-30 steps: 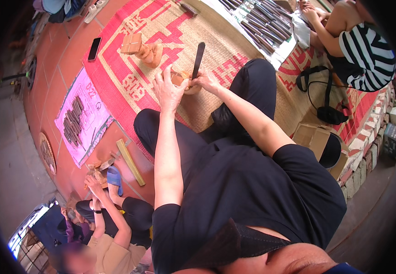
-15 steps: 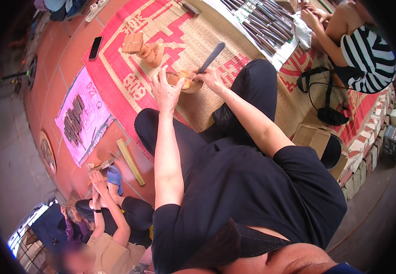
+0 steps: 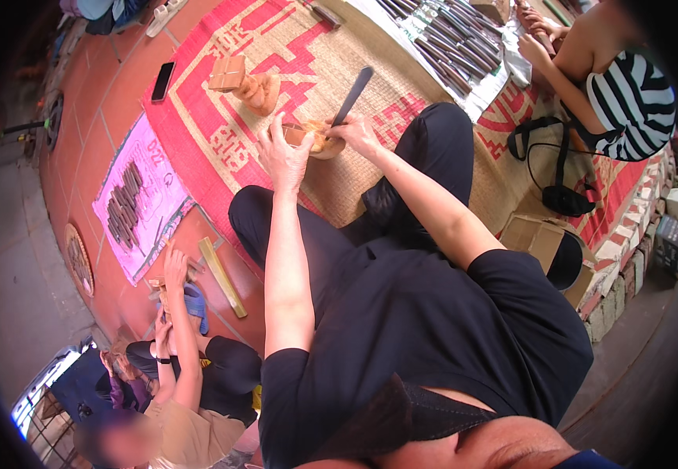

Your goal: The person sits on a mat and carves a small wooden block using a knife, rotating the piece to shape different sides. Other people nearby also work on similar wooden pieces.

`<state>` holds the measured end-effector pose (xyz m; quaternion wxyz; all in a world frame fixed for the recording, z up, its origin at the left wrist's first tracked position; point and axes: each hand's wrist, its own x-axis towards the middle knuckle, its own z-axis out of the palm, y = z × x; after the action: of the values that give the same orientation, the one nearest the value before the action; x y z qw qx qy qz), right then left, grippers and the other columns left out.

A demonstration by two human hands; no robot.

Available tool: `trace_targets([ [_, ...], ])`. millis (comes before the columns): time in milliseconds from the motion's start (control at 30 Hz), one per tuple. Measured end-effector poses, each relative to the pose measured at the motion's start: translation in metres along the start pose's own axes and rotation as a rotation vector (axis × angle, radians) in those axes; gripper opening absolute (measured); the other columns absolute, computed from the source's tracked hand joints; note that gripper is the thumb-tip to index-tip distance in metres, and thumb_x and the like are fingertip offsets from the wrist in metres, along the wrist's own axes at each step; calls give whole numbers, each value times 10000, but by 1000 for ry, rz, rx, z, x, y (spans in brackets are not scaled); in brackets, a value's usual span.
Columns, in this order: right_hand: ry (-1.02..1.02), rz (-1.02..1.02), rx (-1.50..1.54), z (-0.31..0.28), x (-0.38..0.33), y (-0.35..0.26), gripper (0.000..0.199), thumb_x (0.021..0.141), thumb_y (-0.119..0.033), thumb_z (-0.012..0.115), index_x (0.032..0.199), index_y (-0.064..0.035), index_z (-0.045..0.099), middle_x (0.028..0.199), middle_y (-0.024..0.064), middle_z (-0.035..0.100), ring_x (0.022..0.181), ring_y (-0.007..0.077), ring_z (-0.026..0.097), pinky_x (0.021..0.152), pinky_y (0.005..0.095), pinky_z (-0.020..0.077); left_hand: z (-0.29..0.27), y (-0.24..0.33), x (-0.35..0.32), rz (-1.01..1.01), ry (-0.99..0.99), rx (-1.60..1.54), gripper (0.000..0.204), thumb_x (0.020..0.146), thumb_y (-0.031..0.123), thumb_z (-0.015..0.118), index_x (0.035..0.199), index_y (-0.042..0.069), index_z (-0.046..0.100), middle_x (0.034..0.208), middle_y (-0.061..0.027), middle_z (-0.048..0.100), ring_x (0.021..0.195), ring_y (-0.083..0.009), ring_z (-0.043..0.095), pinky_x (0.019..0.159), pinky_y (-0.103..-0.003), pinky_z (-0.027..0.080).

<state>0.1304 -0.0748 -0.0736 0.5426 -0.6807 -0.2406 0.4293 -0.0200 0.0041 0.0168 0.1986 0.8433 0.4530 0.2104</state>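
Note:
A small round piece of light wood [image 3: 317, 139] rests on the woven mat in front of my crossed legs. My left hand [image 3: 283, 153] steadies it from the left side, fingers wrapped on its edge. My right hand [image 3: 357, 133] grips a long dark-handled carving tool [image 3: 352, 95], whose handle slants up and to the right while its tip meets the wood.
A red-patterned straw mat [image 3: 198, 125] covers the floor. Carved wooden blocks [image 3: 244, 82] stand beyond the workpiece, a phone [image 3: 162, 80] lies to their left. Several chisels [image 3: 448, 39] lie on cloth at the back. A person in stripes [image 3: 628, 102] sits right; another person [image 3: 183, 344] works lower left.
The tool's handle has swung from nearly upright to slanting toward the right. Both hands stay on the wood piece. The person at lower left has shifted their arms.

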Motion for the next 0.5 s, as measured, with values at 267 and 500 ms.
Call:
trace_targets([
  [267,148,97,62,-2,-5,-1,175,770,-100,730,912,1,722,809,81,720,730,123,655,675,266,507,-5,0,-7,0,2,26,704,716,389,792,1323,157,521,1166,-132,512,1110,-340,510,983,-456,405],
  [500,-35,-80,-270,6,1,0,251,725,-190,738,950,-78,738,847,102,729,804,207,694,745,336,522,-2,-1,-2,1,15,6,707,712,388,792,1322,154,520,1166,-136,511,1105,-342,512,982,-459,405],
])
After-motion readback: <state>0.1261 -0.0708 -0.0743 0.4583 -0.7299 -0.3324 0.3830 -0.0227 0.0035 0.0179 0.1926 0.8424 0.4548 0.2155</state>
